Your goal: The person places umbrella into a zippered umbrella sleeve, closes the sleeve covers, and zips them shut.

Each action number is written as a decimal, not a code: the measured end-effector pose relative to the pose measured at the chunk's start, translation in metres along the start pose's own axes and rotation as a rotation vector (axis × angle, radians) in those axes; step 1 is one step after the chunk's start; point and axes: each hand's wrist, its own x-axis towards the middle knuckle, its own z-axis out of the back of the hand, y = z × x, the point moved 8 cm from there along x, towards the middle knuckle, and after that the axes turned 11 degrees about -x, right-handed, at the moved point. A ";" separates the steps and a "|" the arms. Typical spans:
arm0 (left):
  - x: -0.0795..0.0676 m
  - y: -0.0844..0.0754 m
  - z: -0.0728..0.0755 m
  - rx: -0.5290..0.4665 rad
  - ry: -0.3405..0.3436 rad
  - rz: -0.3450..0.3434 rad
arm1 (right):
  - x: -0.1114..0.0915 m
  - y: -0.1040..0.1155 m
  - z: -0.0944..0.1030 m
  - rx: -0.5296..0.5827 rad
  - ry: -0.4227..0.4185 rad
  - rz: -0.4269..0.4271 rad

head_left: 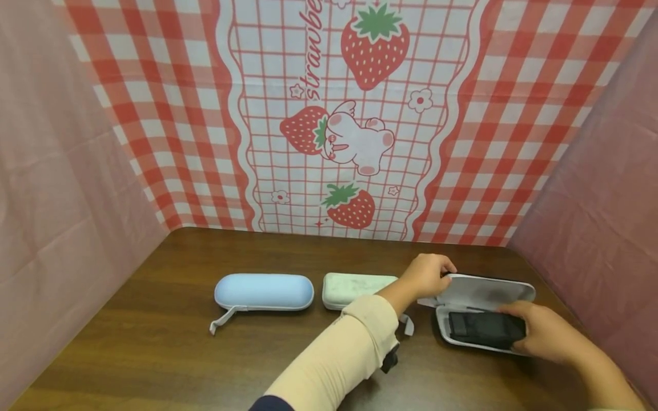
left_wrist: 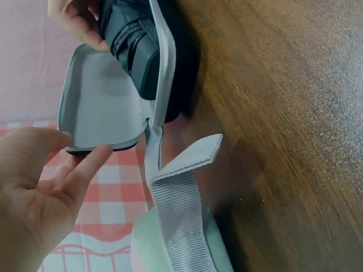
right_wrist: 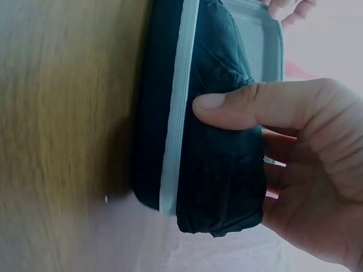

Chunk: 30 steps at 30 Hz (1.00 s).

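Note:
A dark zip case (head_left: 485,288) with grey lining lies unzipped at the right of the table, its lid raised. Inside its base sits a black folded umbrella (head_left: 483,328), its gathered fabric and hard end visible in the left wrist view. My left hand (head_left: 428,275) pinches the lid's edge between thumb and fingers (left_wrist: 91,170). With the thumb on the near side and the fingers behind, my right hand (right_wrist: 306,147) grips the end of the umbrella (right_wrist: 224,170). Part of the right hand's fingers is hidden behind the fabric.
A pale green case (head_left: 354,285) stands left of the dark one, partly behind my left forearm. Farther left lies a light blue case (head_left: 264,291) with a grey strap. A checked strawberry cloth (head_left: 319,171) hangs behind the wooden table (head_left: 169,342), with pink cloth at both sides.

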 end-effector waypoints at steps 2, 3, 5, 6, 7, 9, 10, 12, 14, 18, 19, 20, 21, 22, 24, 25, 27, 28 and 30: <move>-0.001 0.000 0.000 -0.007 0.001 -0.009 | 0.003 0.003 -0.002 0.010 0.007 0.017; -0.001 0.001 0.000 -0.012 0.002 -0.015 | 0.004 0.004 -0.003 0.017 0.010 0.025; -0.001 0.001 -0.001 -0.025 0.001 -0.020 | 0.007 0.007 -0.003 0.032 0.019 0.038; -0.002 0.001 -0.001 -0.031 -0.001 -0.023 | 0.008 0.009 -0.004 0.037 0.020 0.049; -0.002 0.002 -0.001 -0.036 -0.001 -0.025 | 0.009 0.011 -0.004 0.034 0.013 0.063; -0.002 0.002 0.000 -0.038 0.002 -0.026 | 0.011 0.014 -0.004 0.032 -0.002 0.087; -0.002 0.002 0.000 -0.038 0.004 -0.028 | 0.012 0.016 -0.004 0.033 -0.006 0.097; -0.001 0.002 0.000 -0.038 0.006 -0.028 | 0.013 0.017 -0.005 0.036 -0.013 0.113; -0.001 0.003 0.001 -0.037 0.004 -0.027 | 0.014 0.018 -0.005 0.036 -0.027 0.123; 0.000 0.003 0.003 -0.031 -0.006 -0.027 | 0.013 0.018 -0.004 0.013 -0.054 0.135; 0.000 0.003 0.004 -0.028 -0.008 -0.029 | 0.013 0.018 -0.004 0.003 -0.059 0.127; 0.000 0.003 0.004 -0.025 -0.009 -0.029 | 0.013 0.017 -0.003 -0.003 -0.063 0.117; 0.000 0.002 0.004 -0.025 -0.010 -0.029 | 0.012 0.016 -0.002 -0.008 -0.060 0.106; 0.000 0.002 0.004 -0.025 -0.010 -0.028 | 0.011 0.016 -0.001 -0.015 -0.064 0.093; 0.000 0.002 0.004 -0.028 -0.010 -0.025 | 0.009 0.013 0.002 -0.024 -0.073 0.070; 0.000 0.002 0.004 -0.028 -0.011 -0.025 | 0.008 0.013 0.003 -0.026 -0.076 0.061; -0.001 0.002 0.004 -0.032 -0.012 -0.026 | 0.004 0.010 0.005 -0.017 -0.069 0.043; -0.001 0.002 0.005 -0.031 -0.012 -0.029 | 0.003 0.008 0.006 -0.012 -0.071 0.032; -0.002 0.001 0.004 -0.035 -0.011 -0.033 | -0.001 0.001 0.007 0.029 -0.046 -0.015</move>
